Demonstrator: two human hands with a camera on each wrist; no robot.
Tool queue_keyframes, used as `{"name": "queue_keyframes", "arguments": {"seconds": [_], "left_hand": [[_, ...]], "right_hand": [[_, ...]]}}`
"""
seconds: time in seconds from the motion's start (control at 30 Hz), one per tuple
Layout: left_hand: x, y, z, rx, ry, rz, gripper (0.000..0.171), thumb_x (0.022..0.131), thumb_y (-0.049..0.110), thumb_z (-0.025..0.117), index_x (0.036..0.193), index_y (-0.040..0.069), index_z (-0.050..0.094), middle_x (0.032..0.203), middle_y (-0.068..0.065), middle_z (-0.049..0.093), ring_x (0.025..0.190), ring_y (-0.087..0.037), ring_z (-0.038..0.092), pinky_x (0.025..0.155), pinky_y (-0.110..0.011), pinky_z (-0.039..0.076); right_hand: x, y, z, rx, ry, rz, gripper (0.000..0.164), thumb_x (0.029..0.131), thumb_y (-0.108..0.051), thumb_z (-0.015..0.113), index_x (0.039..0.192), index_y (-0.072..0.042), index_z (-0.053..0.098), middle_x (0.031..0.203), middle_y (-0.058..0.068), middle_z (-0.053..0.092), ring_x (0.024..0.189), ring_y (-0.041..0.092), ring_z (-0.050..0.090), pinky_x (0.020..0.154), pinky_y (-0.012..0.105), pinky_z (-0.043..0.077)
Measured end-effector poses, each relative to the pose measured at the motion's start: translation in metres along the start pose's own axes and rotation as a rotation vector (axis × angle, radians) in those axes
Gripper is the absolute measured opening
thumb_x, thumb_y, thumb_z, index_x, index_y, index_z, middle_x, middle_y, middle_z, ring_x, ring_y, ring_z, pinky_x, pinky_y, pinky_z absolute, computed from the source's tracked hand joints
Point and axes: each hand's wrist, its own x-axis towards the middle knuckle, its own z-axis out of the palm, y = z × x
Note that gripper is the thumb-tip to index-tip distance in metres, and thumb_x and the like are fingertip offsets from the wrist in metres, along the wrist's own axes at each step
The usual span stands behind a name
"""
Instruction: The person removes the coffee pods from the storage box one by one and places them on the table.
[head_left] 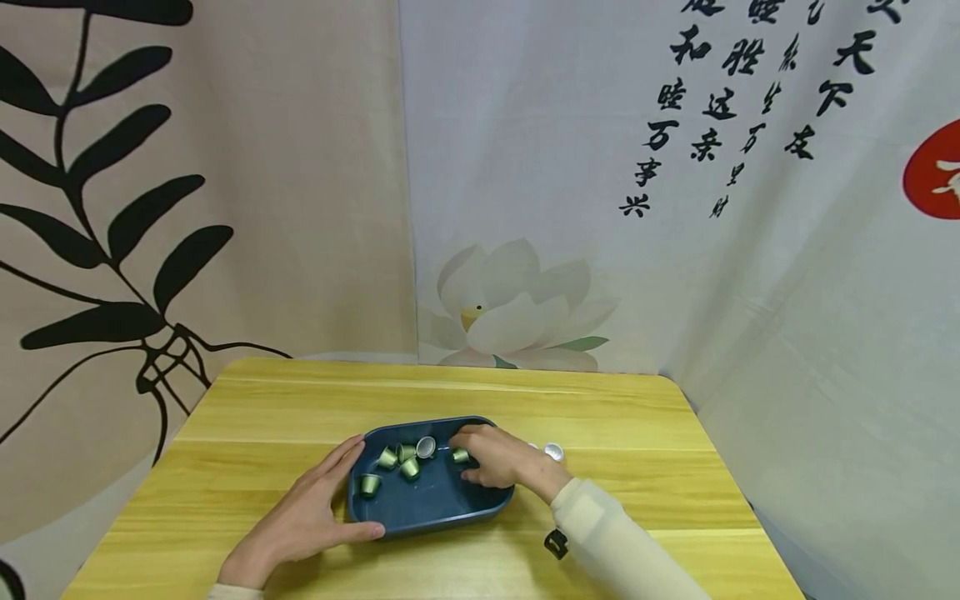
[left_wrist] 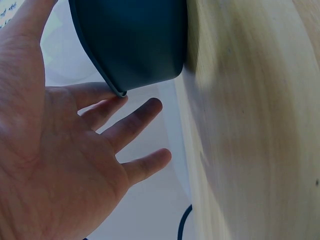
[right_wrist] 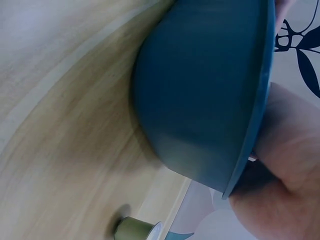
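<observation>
A dark blue tray (head_left: 427,525) stands on the table with several green coffee capsules (head_left: 409,468) inside, one showing its silver lid. My left hand (head_left: 315,508) is at the tray's left end, fingers spread on the rim and thumb along the near edge. In the left wrist view, fingertips of the left hand (left_wrist: 75,145) touch the rim. My right hand (head_left: 495,457) reaches over the right end into the tray. A green capsule (head_left: 460,456) lies between its fingers and thumb; whether they pinch it is unclear. The tray wall (right_wrist: 200,90) hides the right fingertips in the right wrist view.
On the wooden table (head_left: 637,517), a silver-lidded capsule (head_left: 553,451) lies right of the tray, another partly hidden behind the right wrist. The right wrist view shows a green capsule (right_wrist: 134,229) on its side. Printed cloth (head_left: 525,167) hangs behind the table.
</observation>
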Motion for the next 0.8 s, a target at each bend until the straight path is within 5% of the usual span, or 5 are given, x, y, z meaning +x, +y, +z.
{"name": "queue_keyframes", "arguments": {"seconds": [0.8], "left_hand": [[-0.0003,0.0004,0.0004,0.017,0.0,-0.001,0.134,0.082,0.077,0.09,0.177,0.002,0.032,0.188,-0.017,0.028,0.162,-0.057,0.044,0.119,-0.079,0.049]], "right_hand": [[-0.0011,0.0044,0.006,-0.007,0.046,-0.04,0.033,0.101,-0.014,0.086,0.132,-0.006,0.082,0.132,0.006,0.082,0.126,0.018,0.077,0.109,0.028,0.064]]}}
